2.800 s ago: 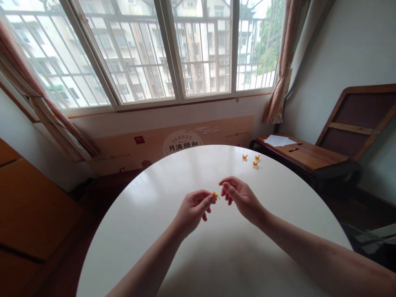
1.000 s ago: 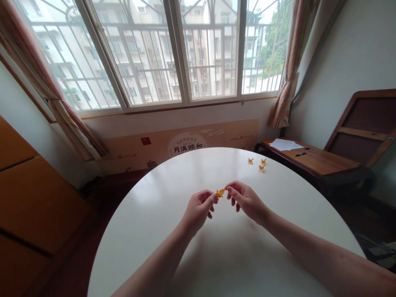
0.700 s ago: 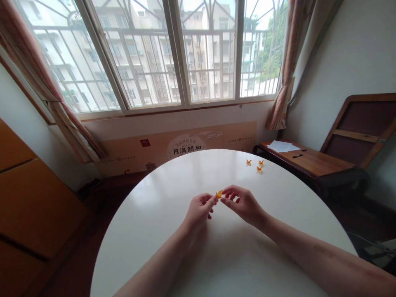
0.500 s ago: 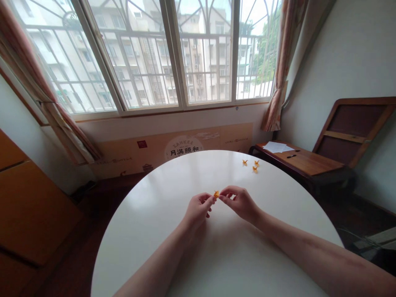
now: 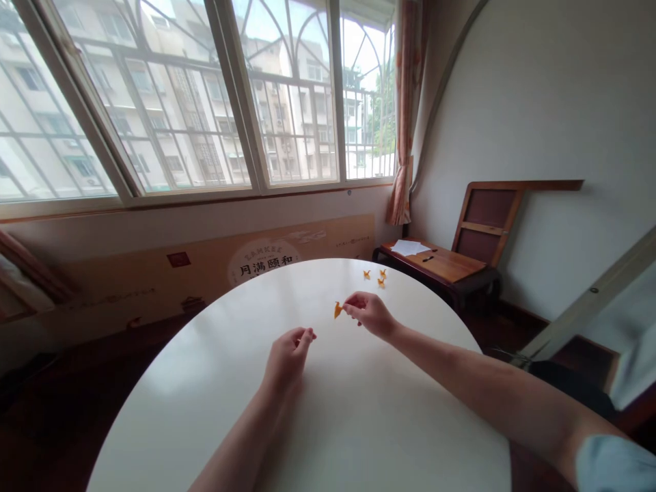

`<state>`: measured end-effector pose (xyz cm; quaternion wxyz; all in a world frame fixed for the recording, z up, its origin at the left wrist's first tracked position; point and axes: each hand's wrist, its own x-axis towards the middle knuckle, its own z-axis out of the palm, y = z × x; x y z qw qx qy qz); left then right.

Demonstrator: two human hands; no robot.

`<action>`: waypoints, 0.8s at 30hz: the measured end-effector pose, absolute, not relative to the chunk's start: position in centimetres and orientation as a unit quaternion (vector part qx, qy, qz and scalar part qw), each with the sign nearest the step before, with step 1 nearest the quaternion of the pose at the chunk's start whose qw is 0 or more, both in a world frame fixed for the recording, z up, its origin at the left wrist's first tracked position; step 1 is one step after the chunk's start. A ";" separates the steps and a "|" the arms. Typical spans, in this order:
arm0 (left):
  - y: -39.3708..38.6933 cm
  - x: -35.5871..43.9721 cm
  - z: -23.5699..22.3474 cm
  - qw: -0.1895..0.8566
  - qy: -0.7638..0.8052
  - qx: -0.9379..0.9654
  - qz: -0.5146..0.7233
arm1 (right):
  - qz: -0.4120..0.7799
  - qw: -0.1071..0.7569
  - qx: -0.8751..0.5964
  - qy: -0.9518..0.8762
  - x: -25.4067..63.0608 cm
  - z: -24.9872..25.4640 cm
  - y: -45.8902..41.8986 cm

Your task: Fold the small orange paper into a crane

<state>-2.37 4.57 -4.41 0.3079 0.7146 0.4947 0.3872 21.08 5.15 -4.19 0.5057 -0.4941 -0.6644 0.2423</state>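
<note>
A small orange paper crane is pinched between the thumb and fingertips of my right hand, over the white round table. My left hand is apart from it, lower and to the left, with its fingers curled together and nothing seen in them. Beyond my right hand, three more orange paper cranes stand close together: one on the left, one at the right and one in front.
Behind the table's far right edge stands a low wooden table with white papers and a small dark item on it. A printed cardboard panel leans under the barred window. A curtain hangs at the window's right.
My hands have come apart. The right hand has carried the crane away from the left, toward the three cranes. My left hand has let go of it. The view has turned right.
</note>
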 end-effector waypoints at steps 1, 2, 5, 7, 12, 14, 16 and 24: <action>4.6 -2.4 -4.4 0.301 0.493 0.721 0.384 | 0.223 0.503 -0.493 -0.674 22.1 -3.3 5.2; 4.6 -2.4 -4.4 0.295 0.491 0.727 0.380 | 0.203 0.498 -0.492 -0.684 23.3 -2.3 5.3; 4.6 -2.1 -4.5 0.278 0.482 0.745 0.369 | 0.150 0.472 -0.501 -0.710 27.7 0.2 5.6; 4.7 -1.9 -4.6 0.269 0.475 0.755 0.364 | 0.127 0.446 -0.523 -0.715 31.2 1.1 6.1; 5.2 -1.6 -5.0 0.269 0.472 0.761 0.354 | 0.088 0.370 -0.621 -0.686 39.0 1.1 8.3; 5.5 -1.6 -5.2 0.273 0.475 0.760 0.350 | 0.082 0.331 -0.653 -0.676 41.1 0.7 9.3; 5.7 -1.7 -5.5 0.278 0.477 0.758 0.347 | 0.086 0.298 -0.676 -0.669 42.6 0.2 10.2; 6.2 -2.0 -5.6 0.294 0.486 0.745 0.350 | 0.182 0.197 -0.709 -0.653 44.1 -1.8 14.1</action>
